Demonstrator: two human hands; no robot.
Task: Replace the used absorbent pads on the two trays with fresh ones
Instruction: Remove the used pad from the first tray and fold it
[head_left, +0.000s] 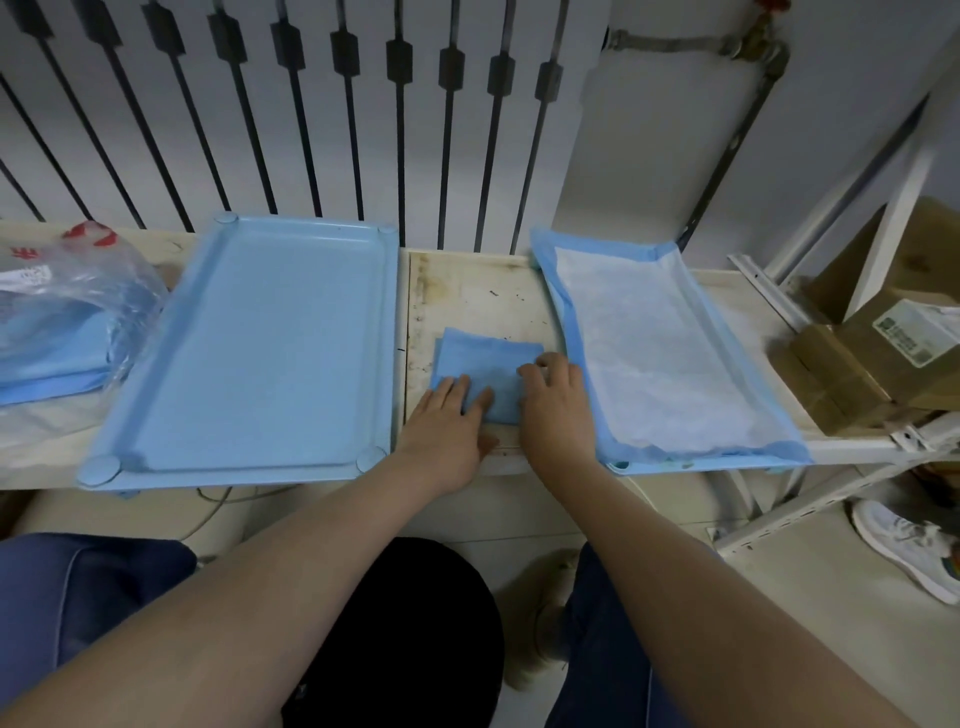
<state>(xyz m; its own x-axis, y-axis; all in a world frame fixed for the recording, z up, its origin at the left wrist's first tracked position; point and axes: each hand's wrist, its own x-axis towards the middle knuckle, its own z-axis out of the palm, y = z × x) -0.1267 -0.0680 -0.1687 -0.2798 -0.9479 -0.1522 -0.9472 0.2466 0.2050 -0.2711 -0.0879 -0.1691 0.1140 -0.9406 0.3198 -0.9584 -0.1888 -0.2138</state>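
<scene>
Your flat left hand (447, 431) pins the folded blue absorbent pad (488, 369) so your right hand (556, 410), grip indeterminable, can unfold it for the bare blue plastic tray (270, 353), left.

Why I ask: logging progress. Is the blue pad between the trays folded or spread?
Folded: the blue pad is a small rectangle, far smaller than the spread pad beside it.

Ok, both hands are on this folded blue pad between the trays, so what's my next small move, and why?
Probably unfold the folded pad and carry it over to the left tray. That tray is bare, while the right tray is already covered by a spread pad. The left hand and right hand both rest on the folded one.
</scene>
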